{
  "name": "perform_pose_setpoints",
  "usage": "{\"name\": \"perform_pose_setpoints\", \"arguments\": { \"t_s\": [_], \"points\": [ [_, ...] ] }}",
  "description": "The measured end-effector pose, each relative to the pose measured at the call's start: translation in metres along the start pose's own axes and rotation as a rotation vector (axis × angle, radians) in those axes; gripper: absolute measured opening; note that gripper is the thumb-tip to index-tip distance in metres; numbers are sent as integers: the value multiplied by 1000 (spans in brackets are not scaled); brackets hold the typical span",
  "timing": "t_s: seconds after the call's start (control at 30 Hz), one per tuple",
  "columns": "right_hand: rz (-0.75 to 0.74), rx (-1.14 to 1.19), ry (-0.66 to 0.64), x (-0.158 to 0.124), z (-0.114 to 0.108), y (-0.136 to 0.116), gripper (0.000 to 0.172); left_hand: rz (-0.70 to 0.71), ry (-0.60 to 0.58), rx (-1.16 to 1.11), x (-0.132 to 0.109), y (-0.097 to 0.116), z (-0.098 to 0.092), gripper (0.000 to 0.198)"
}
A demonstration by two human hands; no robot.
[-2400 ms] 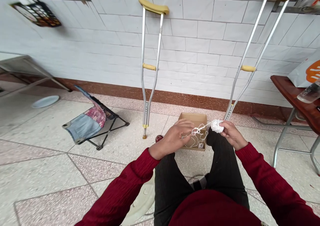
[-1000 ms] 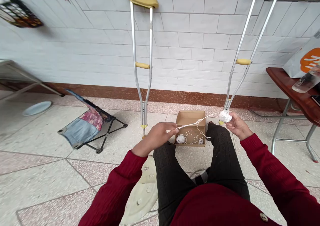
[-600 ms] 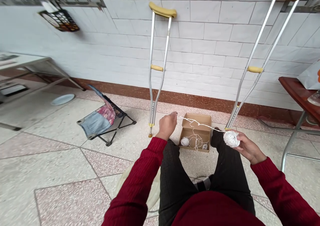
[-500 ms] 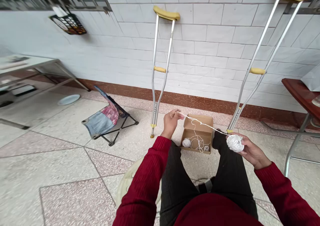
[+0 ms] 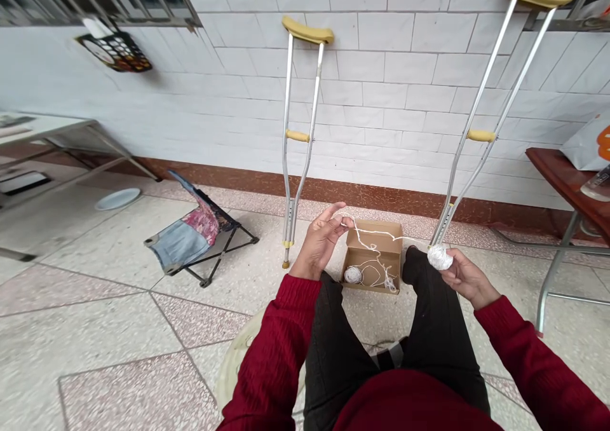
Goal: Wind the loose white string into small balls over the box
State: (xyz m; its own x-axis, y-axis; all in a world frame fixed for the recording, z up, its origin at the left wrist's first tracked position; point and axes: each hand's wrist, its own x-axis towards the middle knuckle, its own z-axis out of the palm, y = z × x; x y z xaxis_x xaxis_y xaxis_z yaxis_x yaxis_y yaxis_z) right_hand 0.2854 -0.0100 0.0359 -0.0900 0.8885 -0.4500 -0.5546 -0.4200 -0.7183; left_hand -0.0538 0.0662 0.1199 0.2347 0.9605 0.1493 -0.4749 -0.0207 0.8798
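Note:
My left hand (image 5: 323, 240) pinches a white string (image 5: 376, 231) between thumb and fingers, with the index finger stretched out. The string runs slackly across to a ball of white string (image 5: 439, 257), which my right hand (image 5: 467, 278) grips above my right knee. From near my left hand a knotted, looped length hangs down into an open cardboard box (image 5: 372, 289) on the floor between my feet. Inside the box lie another ball of string (image 5: 353, 274) at the left and a small tangle (image 5: 389, 283) at the right.
Two crutches, one at the centre (image 5: 298, 136) and one at the right (image 5: 481, 136), lean on the tiled wall. A folding stool (image 5: 183, 237) and a plate (image 5: 118, 199) are on the floor at left. A red-brown table (image 5: 567, 183) stands at right.
The string between my hands has gone from taut to slack, with loops hanging over the box. My left index finger has stretched out. The view has shifted slightly to the right.

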Motion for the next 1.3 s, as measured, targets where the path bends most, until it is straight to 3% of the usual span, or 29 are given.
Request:
{"name": "perform_pose_setpoints", "arguments": {
  "t_s": [0.1, 0.2, 0.27, 0.33, 0.47, 0.63, 0.77, 0.9, 1.03, 1.1, 1.23, 1.3],
  "points": [
    [-65, 16, 26, 6, 0, -22, 19, -47, -121, 257, -13, 16, 2, 51],
    [-148, 17, 32, 13, 1, -42, 19, -73, -274, 644, -29, 31, 13, 40],
    [-172, 6, 18, 17, 3, -53, 18, 2, -412, 937, -40, 37, 23, 27],
    [-176, -7, 29, 20, 7, -63, 17, 187, -558, 1211, -51, 34, 32, 25],
    [-230, -24, 34, 21, 17, -81, 14, 489, -836, 1618, -66, 2, 26, 31],
    [-321, -70, -26, 12, 32, -103, 18, 661, -1040, 1895, -64, -55, -16, 21],
    [-403, -84, -30, 5, 41, -125, 18, 686, -1064, 1900, -57, -67, -30, 34],
    [-510, -51, 3, 4, 41, -140, 16, 741, -1108, 1894, -57, -60, -24, 38],
    [-452, -127, -9, 5, 47, -134, 18, 697, -1054, 1809, -52, -53, -16, 35],
    [-443, -208, -46, 3, 56, -127, 18, 592, -913, 1715, -40, -47, -7, 36],
    [-418, -423, -118, -7, 80, -122, 23, 382, -409, 1293, 5, -27, 34, 34],
    [-400, -508, -153, -14, 92, -122, 28, 312, -397, 1029, 27, -20, 61, 36]
  ]
}}
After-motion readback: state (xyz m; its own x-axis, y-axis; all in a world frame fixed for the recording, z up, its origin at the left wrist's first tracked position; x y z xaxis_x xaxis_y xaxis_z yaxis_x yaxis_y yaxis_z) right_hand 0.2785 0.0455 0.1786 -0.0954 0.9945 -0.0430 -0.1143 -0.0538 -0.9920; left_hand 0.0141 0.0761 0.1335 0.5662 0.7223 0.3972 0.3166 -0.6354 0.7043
